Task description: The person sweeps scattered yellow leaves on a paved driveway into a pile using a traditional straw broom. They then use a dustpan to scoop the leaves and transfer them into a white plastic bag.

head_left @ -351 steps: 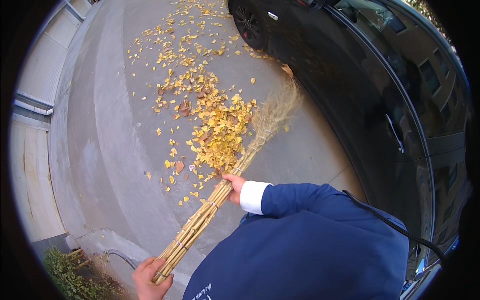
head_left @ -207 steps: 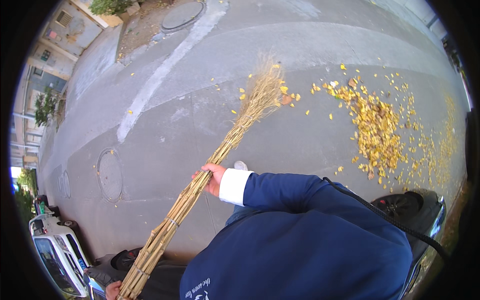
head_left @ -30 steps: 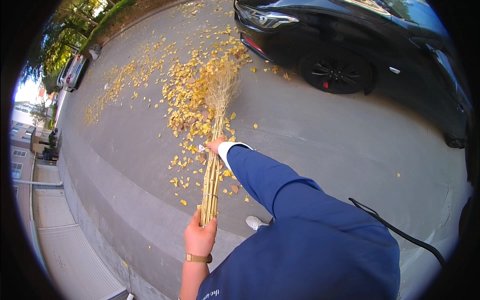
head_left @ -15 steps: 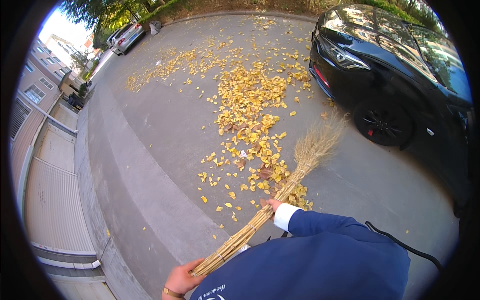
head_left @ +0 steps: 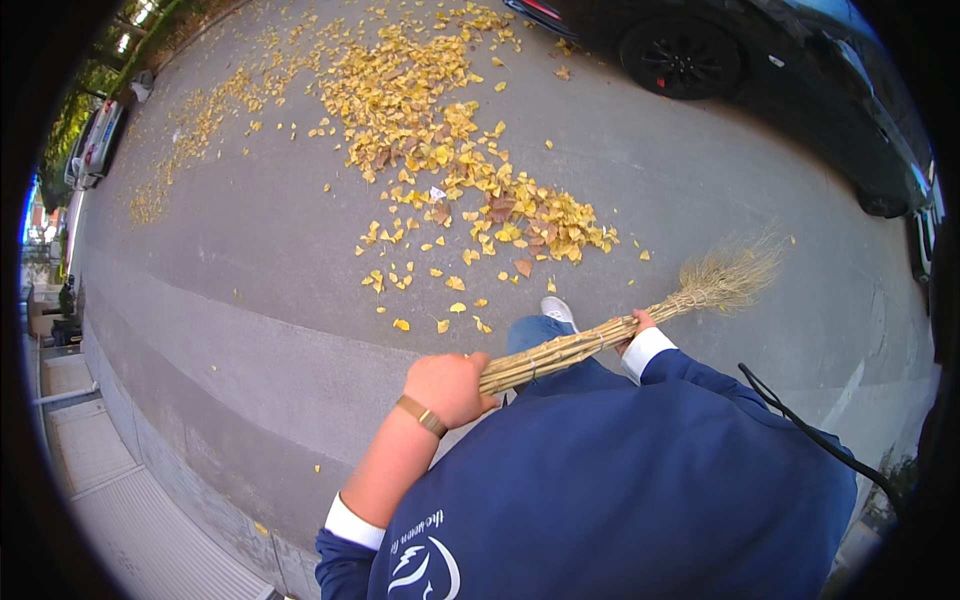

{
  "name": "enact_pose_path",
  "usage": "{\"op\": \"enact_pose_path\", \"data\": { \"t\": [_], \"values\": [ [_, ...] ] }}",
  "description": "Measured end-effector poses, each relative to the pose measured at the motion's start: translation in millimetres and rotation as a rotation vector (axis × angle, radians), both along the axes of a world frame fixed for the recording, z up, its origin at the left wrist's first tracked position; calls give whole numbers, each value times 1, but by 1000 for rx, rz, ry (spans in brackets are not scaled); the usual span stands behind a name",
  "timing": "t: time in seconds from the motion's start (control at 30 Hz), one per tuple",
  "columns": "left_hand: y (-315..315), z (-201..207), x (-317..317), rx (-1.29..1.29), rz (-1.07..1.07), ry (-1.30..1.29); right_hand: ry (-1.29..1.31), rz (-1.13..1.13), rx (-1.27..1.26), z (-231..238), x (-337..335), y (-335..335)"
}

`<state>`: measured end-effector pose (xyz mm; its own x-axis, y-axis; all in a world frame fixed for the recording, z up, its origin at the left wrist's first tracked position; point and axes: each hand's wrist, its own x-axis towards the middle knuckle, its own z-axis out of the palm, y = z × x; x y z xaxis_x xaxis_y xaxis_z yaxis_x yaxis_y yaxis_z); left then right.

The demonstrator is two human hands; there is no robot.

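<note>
Across the front of my body lies a straw broom [head_left: 560, 352] with a bundled stick handle and pale, frayed bristles [head_left: 735, 275] pointing right. My left hand [head_left: 447, 388], with a gold-coloured band at its wrist, is closed round the handle's end. Farther along, nearer the bristles, my right hand [head_left: 638, 328] grips the same handle; its fingers are partly hidden. Yellow fan-shaped leaves [head_left: 400, 90] lie in a long heap on the grey pavement ahead, with a few brown ones among them. The bristles are to the right of the heap's near end, apart from it.
A black car [head_left: 700, 50] is parked at the far right, its wheel close to the leaves. Another car [head_left: 98, 140] stands at the far left. A paler pavement strip [head_left: 270, 340] runs along the left, beside a kerb and shutters. My white shoe [head_left: 558, 312] shows ahead of the broom.
My view has turned right, so leaves and cars appear shifted left and upward. The broom has swung to a flatter angle, its bristles farther right of the leaves. Both hands keep their hold.
</note>
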<state>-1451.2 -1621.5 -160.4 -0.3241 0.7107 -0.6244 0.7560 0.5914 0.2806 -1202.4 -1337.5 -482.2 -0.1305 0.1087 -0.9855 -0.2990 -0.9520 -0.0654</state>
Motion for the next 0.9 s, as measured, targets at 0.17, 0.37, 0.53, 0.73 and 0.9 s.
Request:
{"op": "enact_pose_path", "data": {
  "t": [0.17, 0.37, 0.53, 0.73, 0.9],
  "values": [
    [-15, -32, -33, -22, -119, -88, -288, 164, -31, 2, -22, -70],
    [-186, 39, -166, -144, 321, 115, 212, 2410, 1487, 50, -237, -229],
    [-293, 119, -235, -133, 561, 507, 240, 2162, 1237, 91, -495, -366],
    [-327, 79, -284, -71, 701, 537, 296, 1016, 462, 40, -693, -398],
    [-397, 65, -315, 53, 855, 229, 203, 1017, 522, 57, -695, -414]
  ]
}}
